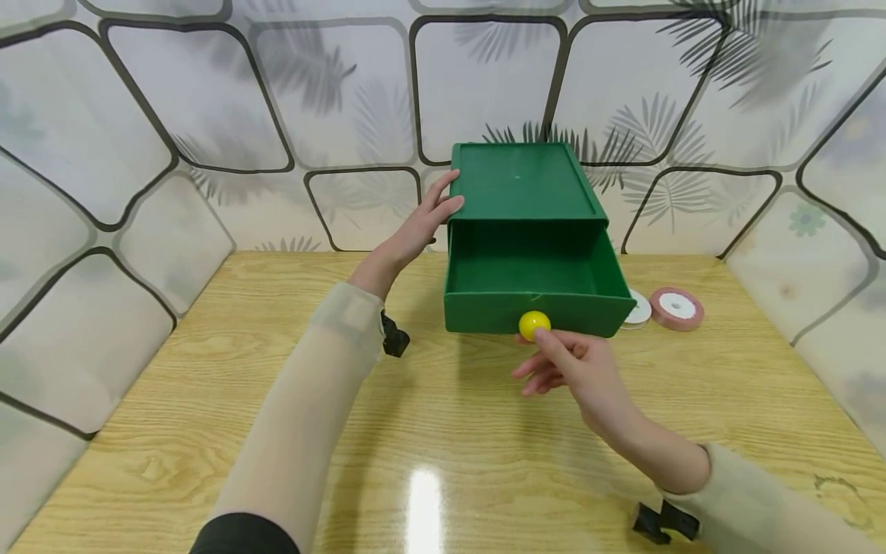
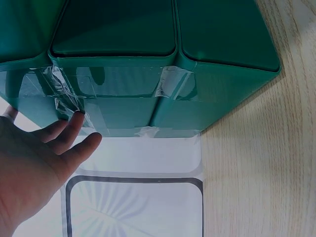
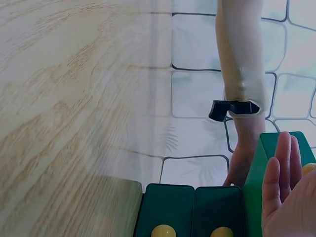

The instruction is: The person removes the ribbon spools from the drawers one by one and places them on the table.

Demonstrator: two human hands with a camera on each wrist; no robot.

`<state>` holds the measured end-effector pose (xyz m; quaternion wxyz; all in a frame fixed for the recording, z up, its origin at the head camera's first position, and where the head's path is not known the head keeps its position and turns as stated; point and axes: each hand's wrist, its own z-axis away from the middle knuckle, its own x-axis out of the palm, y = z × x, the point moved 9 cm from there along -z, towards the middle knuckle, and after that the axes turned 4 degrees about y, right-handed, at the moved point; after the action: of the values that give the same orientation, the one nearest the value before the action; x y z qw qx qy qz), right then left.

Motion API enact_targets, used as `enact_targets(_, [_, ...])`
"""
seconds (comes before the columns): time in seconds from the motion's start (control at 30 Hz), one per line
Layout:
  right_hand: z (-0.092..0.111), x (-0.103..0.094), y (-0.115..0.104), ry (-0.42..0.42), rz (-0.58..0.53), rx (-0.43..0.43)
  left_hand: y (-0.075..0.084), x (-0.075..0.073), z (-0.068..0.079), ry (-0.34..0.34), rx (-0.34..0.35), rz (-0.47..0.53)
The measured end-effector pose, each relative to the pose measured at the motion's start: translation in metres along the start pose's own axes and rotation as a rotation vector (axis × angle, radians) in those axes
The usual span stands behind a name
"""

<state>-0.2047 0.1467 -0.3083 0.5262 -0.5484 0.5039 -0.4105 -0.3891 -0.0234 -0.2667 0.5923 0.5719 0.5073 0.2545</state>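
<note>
A green drawer cabinet [image 1: 529, 181] stands at the back of the table, with its top drawer [image 1: 484, 312] pulled out towards me. On the drawer's front is a round yellow knob [image 1: 534, 325]. My right hand [image 1: 588, 373] pinches this knob between thumb and index finger, the other fingers stretched out below. My left hand [image 1: 413, 231] rests its fingers against the cabinet's left side near the top. In the left wrist view, the fingertips of the left hand [image 2: 34, 163] touch clear tape [image 2: 66, 94] that joins the stacked green units.
Right of the cabinet lie a pink ribbon spool [image 1: 677, 309] and a white spool [image 1: 637, 312], the latter partly hidden by the drawer. Two lower yellow knobs [image 3: 163, 231] show in the right wrist view. A patterned curtain [image 1: 360, 92] surrounds the wooden table [image 1: 484, 462].
</note>
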Motion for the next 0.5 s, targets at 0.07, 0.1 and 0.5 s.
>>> enact_targets(0.07, [-0.0013, 0.0002, 0.0008, 0.016, -0.027, -0.007, -0.0004, 0.0002, 0.0000, -0.001, 0.002, -0.002])
enact_targets(0.1, [-0.0018, 0.0004, 0.0009, 0.022, -0.036, -0.012, -0.0005, 0.0002, -0.0001, -0.001, 0.002, -0.003])
enact_targets(0.5, [-0.0046, 0.0023, -0.0052, 0.061, -0.066, -0.070, 0.0012, 0.0001, 0.0012, 0.001, 0.008, -0.002])
